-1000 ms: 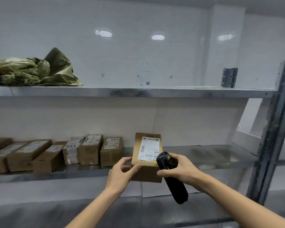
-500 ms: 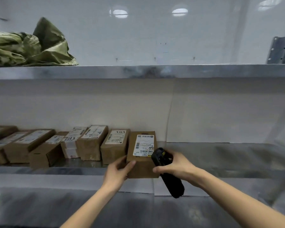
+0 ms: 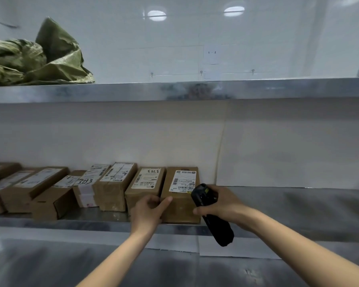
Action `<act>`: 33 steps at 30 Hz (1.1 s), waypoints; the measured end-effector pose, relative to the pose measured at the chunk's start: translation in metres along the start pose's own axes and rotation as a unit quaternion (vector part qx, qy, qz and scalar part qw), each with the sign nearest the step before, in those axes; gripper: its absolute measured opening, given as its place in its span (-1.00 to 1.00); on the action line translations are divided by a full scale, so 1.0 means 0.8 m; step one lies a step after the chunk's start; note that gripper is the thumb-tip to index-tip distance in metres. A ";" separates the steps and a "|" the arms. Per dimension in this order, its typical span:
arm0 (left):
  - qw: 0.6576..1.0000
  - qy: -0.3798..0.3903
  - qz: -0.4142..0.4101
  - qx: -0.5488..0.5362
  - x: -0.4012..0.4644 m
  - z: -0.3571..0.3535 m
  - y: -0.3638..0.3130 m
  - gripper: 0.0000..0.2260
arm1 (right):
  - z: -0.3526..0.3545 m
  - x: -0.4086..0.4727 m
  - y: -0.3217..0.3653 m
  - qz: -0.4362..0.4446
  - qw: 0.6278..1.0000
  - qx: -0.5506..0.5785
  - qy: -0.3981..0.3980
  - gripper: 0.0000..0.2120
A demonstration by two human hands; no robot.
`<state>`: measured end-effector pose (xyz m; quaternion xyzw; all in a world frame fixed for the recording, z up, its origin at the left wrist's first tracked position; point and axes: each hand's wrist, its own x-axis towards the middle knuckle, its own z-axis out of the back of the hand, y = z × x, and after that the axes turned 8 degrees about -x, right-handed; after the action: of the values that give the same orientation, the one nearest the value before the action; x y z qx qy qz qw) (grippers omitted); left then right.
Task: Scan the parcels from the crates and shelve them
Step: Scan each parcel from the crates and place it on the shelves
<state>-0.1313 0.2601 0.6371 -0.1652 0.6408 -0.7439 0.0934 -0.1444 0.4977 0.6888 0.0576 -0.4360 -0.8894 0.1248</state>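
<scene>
With our left hand (image 3: 148,210) gripping the box (image 3: 180,195) at the row's (image 3: 75,189) end and our right (image 3: 224,204) clutching the scanner (image 3: 210,214), a careless release risks tipping it off the shelf (image 3: 298,206) edge.

Left hand (image 3: 148,210) grips shelved parcel (image 3: 180,195); right hand (image 3: 222,204) holds scanner (image 3: 211,216).
</scene>
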 end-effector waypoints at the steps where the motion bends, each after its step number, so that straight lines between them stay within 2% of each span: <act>1: 1.000 -0.005 -0.003 0.006 0.002 -0.001 0.000 -0.66 | 0.001 0.002 0.000 -0.001 1.000 0.001 0.000 -0.49; 9: 0.999 -0.020 -0.008 0.029 0.014 0.004 0.003 -0.44 | 0.001 0.011 -0.001 -0.006 1.000 -0.021 -0.010 -0.37; 12: 0.999 -0.014 -0.016 0.038 0.009 0.010 0.005 -0.48 | 0.002 -0.002 0.005 0.004 0.999 -0.024 -0.022 -0.43; 17: 0.996 0.004 -0.067 0.062 -0.017 0.036 -0.015 -0.68 | 0.003 -0.036 0.028 0.018 0.997 -0.045 -0.065 -0.53; 20: 0.994 0.032 -0.093 0.045 -0.033 0.067 -0.029 -0.56 | -0.001 -0.057 0.061 0.028 0.994 -0.067 -0.077 -0.54; 22: 0.993 0.039 -0.105 0.035 -0.044 0.098 -0.038 -0.49 | -0.014 -0.069 0.091 0.042 0.992 -0.087 -0.086 -0.48; 25: 0.992 0.036 -0.114 0.030 -0.063 0.160 -0.049 -0.51 | -0.054 -0.087 0.144 0.058 0.988 -0.122 -0.080 -0.22; 29: 0.993 -0.004 -0.117 0.015 -0.094 0.280 -0.050 -0.58 | -0.138 -0.111 0.234 0.094 0.988 -0.119 -0.038 -0.38; 32: 0.992 -0.061 -0.105 0.034 -0.120 0.398 -0.040 -0.56 | -0.226 -0.117 0.305 0.120 0.985 -0.122 -0.004 -0.18; 33: 0.990 -0.082 -0.104 0.047 -0.132 0.441 -0.036 -0.54 | -0.258 -0.118 0.329 0.128 0.984 -0.123 0.010 -0.17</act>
<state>0.0974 -0.0235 0.6961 -0.2868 0.5749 -0.7626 0.0754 0.0348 0.2115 0.7693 -0.0059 -0.3260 -0.9121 0.2483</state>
